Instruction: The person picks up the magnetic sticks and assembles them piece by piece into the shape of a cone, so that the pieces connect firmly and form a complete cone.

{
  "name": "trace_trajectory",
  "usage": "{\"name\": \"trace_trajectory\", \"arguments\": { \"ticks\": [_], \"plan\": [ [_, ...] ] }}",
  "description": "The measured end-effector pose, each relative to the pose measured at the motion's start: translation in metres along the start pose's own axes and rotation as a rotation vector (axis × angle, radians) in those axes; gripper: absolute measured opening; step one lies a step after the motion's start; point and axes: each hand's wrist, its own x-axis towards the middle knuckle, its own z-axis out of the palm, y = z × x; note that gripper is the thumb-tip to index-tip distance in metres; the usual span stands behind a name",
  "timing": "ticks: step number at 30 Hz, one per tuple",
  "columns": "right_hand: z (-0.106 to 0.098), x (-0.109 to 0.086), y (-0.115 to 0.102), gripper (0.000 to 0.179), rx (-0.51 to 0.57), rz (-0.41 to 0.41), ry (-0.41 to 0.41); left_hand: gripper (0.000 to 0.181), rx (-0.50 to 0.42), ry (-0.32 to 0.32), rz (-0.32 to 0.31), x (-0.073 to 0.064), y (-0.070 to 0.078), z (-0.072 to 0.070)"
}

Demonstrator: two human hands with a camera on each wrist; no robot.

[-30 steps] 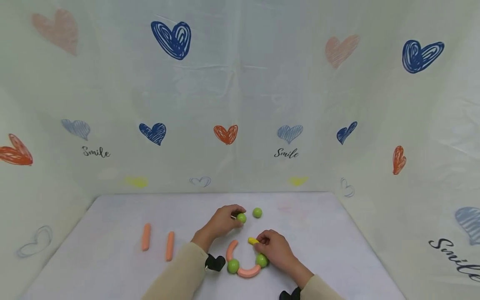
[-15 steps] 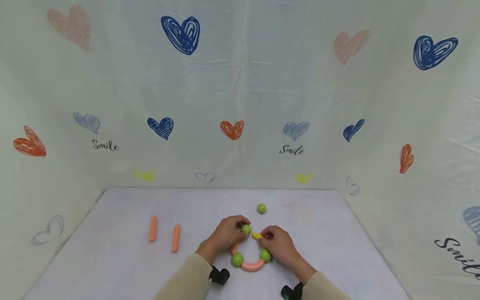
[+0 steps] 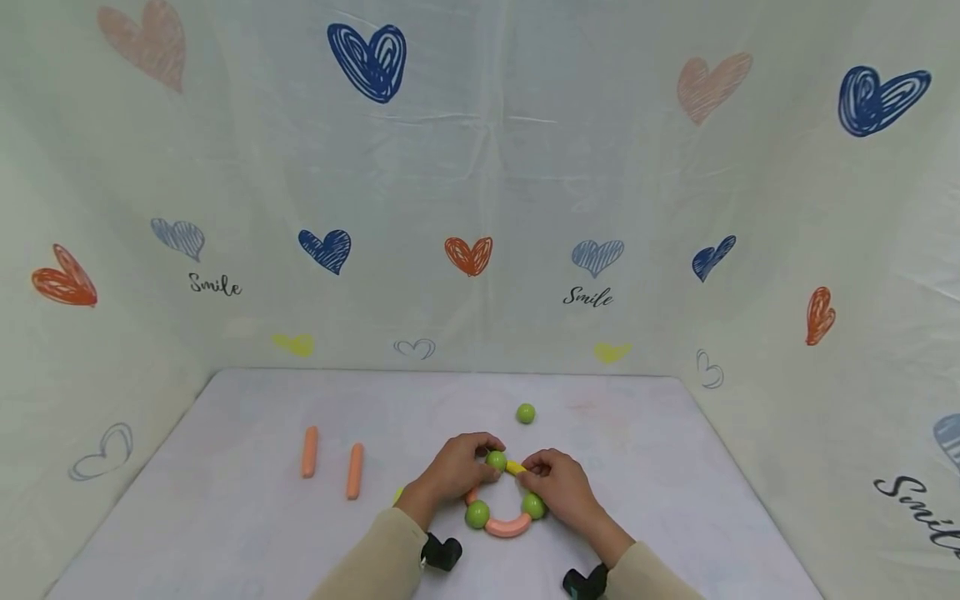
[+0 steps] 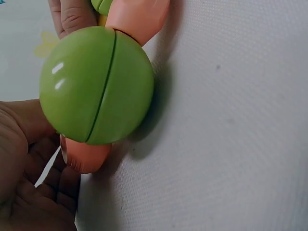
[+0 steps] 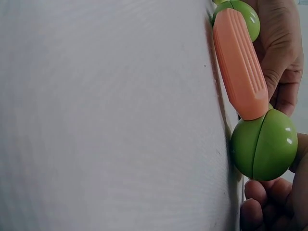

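Observation:
My left hand [image 3: 459, 471] pinches a green ball [image 3: 496, 461] at the back of a partial ring on the table. From the other side my right hand [image 3: 558, 490] pinches a yellow rod [image 3: 515, 467], whose left end is right at that ball. The ring's front is a curved salmon-pink piece [image 3: 508, 526] between two more green balls, the left one [image 3: 477, 515] and the right one [image 3: 533, 506]. Another pink piece [image 3: 471, 496] at the ring's left is mostly behind my left hand. In the right wrist view, the front pink piece [image 5: 239, 67] has ridges along it.
Two straight orange rods, one [image 3: 310, 452] farther left and one [image 3: 355, 472] nearer, lie on the white table [image 3: 247, 517]. A loose green ball [image 3: 526, 413] stands behind the hands. A yellow-green thing [image 3: 398, 495] peeks out beside the left wrist. A heart-printed cloth [image 3: 480, 183] hangs behind.
My left hand has brought its green ball nearer and rightward, up against the yellow rod's end. My right hand keeps pinching the rod with little movement. The head view has shifted slightly.

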Motion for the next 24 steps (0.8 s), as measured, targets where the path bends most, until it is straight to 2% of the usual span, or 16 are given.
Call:
{"name": "trace_trajectory", "arguments": {
  "ticks": [10,24],
  "plan": [
    [0.0004,0.0,0.0007,0.02,0.028,-0.011,0.014,0.032,-0.005,-0.009,0.017,-0.0004,-0.0012,-0.0017],
    [0.0013,-0.0002,0.0028,0.021,0.029,-0.028,-0.007,0.032,-0.005,-0.025,0.041,-0.0018,-0.0018,-0.0027]
  ]
}}
